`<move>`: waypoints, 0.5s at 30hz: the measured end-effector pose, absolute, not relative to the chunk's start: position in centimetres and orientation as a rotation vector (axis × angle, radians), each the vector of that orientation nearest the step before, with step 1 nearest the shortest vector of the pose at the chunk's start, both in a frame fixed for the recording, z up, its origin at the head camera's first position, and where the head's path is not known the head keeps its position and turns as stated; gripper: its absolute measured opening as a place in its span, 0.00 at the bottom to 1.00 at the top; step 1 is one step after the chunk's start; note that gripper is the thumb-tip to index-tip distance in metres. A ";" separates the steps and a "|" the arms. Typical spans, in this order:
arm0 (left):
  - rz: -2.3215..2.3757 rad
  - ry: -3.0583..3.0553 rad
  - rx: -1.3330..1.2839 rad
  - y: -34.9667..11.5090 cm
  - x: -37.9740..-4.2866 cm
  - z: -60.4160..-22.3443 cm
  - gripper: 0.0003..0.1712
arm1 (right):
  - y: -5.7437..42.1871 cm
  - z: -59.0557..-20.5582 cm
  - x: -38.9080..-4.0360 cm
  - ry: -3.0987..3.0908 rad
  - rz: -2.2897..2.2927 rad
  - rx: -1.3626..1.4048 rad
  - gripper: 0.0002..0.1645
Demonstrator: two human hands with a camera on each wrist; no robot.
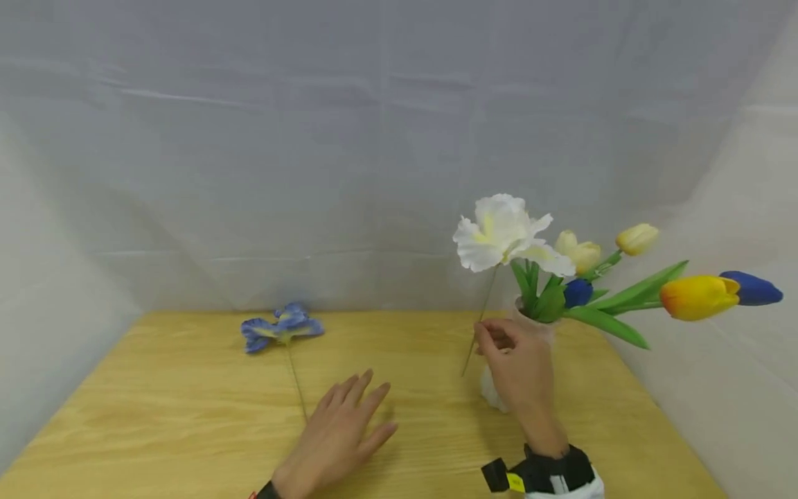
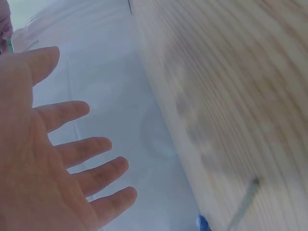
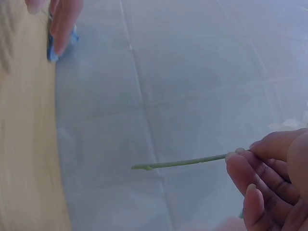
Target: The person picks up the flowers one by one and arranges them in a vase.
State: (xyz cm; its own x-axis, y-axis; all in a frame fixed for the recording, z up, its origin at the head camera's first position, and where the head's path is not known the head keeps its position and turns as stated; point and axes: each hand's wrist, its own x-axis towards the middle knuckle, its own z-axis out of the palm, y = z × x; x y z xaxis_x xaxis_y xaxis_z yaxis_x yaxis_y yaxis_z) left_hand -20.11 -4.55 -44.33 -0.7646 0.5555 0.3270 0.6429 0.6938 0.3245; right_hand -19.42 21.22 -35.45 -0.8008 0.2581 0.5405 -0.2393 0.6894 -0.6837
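Note:
A white artificial iris [image 1: 499, 235] stands upright in the head view, its thin stem [image 3: 187, 162] pinched between the thumb and fingers of my right hand [image 1: 517, 360]. The stem's lower end sticks out past the fingertips. Behind that hand is a whitish vase [image 1: 492, 389], partly hidden by it, with the white bloom left of the vase's mouth. My left hand [image 1: 339, 433] hovers low over the table with fingers spread, holding nothing. Just to its left lies a blue iris [image 1: 283, 327], whose stem runs toward that hand.
The vase holds cream tulips [image 1: 637, 239], a yellow-orange tulip [image 1: 699, 298], blue tulips [image 1: 758, 287] and green leaves [image 1: 648, 291], leaning out to the right. Under everything is a wooden table [image 1: 187, 409]. A pale grey sheet [image 1: 312, 152] hangs behind its back edge.

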 end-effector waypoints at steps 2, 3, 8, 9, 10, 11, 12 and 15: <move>-0.629 -2.689 -0.981 -4.3 -20.2 -44.2 0.32 | 21.8 -34.9 -18.9 -2.240 0.974 -0.031 0.11; -0.624 -2.687 -0.986 -4.1 -20.2 -44.2 0.32 | 22.0 -34.6 -18.7 -2.222 0.945 -0.043 0.11; -0.611 -2.675 -1.018 -3.4 -20.5 -44.0 0.32 | 23.2 -33.5 -17.5 -2.134 0.834 -0.091 0.11; -0.609 -2.674 -1.024 -3.2 -20.5 -44.0 0.32 | 23.4 -33.3 -17.3 -2.114 0.818 -0.095 0.11; -0.607 -2.672 -1.029 -3.1 -20.5 -43.9 0.32 | 23.6 -33.1 -17.2 -2.092 0.802 -0.090 0.10; -0.603 -2.670 -1.034 -3.0 -20.6 -43.9 0.32 | 23.9 -33.0 -17.0 -2.073 0.791 -0.083 0.10; -0.600 -2.668 -1.037 -2.9 -20.6 -43.9 0.32 | 24.1 -32.8 -16.9 -2.055 0.779 -0.071 0.10; -0.591 -2.662 -1.046 -2.5 -20.6 -43.8 0.31 | 24.7 -32.3 -16.6 -2.008 0.760 -0.041 0.10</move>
State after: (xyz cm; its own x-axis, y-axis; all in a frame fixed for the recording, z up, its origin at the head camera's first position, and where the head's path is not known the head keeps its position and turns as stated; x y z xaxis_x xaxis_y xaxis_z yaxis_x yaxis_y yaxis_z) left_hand -20.57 -2.50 -43.81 -0.7225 0.6005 0.3426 0.6891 0.6658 0.2860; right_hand -16.58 24.69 -32.30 -0.5449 0.3242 0.7733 -0.2692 0.8058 -0.5275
